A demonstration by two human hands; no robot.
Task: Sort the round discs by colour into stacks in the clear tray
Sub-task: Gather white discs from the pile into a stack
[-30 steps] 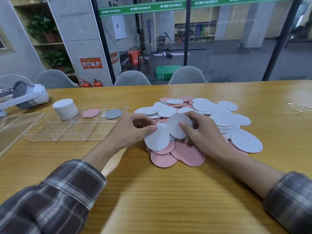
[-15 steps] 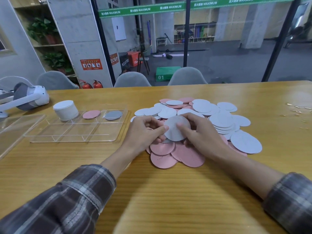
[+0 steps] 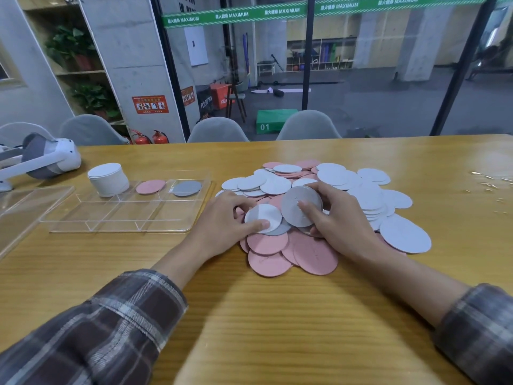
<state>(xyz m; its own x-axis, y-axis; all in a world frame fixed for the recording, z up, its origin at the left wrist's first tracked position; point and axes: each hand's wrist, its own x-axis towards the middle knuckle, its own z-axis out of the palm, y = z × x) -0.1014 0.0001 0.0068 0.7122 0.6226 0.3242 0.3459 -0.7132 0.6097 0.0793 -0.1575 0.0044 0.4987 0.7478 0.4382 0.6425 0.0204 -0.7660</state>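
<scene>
On the wooden table a loose pile of discs, white and pink ones mixed, is lying to the right of the clear tray. The right hand is grasping a silver-grey disc at the near middle of the pile and is holding it tilted up, the thumb lying on its face. The left hand is pinching a white disc just beside it, the thumb pressing on its lower edge. In the far row of the tray a white stack is standing in the left compartment, a pink disc is lying in the middle one and a dark grey disc in the right one. A clear lid is resting left of the tray.
</scene>
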